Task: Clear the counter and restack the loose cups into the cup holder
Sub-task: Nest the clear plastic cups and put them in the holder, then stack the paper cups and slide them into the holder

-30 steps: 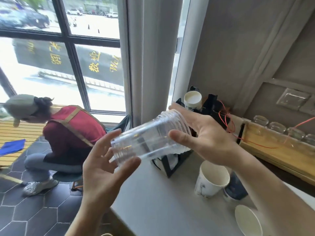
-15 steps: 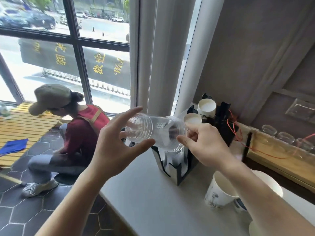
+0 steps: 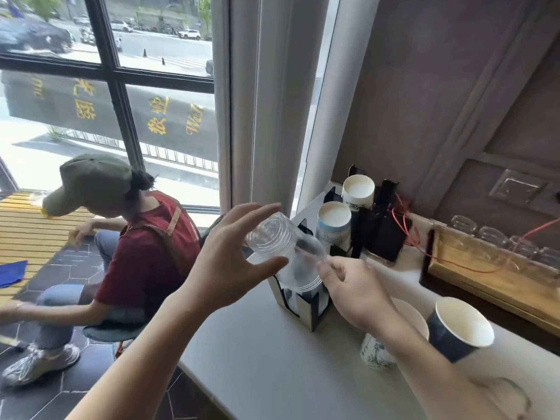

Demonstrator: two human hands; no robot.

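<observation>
A stack of clear plastic cups [image 3: 285,253] is tilted with its open mouth down, right over the near slot of the black cup holder [image 3: 315,310]. My left hand [image 3: 233,262] grips the stack's closed base between thumb and fingers. My right hand [image 3: 354,289] pinches the rim at the mouth. Two stacks of upside-down paper cups [image 3: 335,222] stand in the holder's farther slots. On the grey counter [image 3: 263,359], loose cups stand upright: a white patterned paper cup [image 3: 378,350], partly behind my right wrist, and a dark blue paper cup [image 3: 460,331].
A wooden tray [image 3: 485,274] with several glass jars and a red cable runs along the wall at the right. A person in a red top and cap sits low on the floor left of the counter's edge. Window and curtain stand behind the holder.
Both hands have carried the clear cup stack forward and down and tipped it from lying sideways to mouth-down over the holder. The view has shifted up and left.
</observation>
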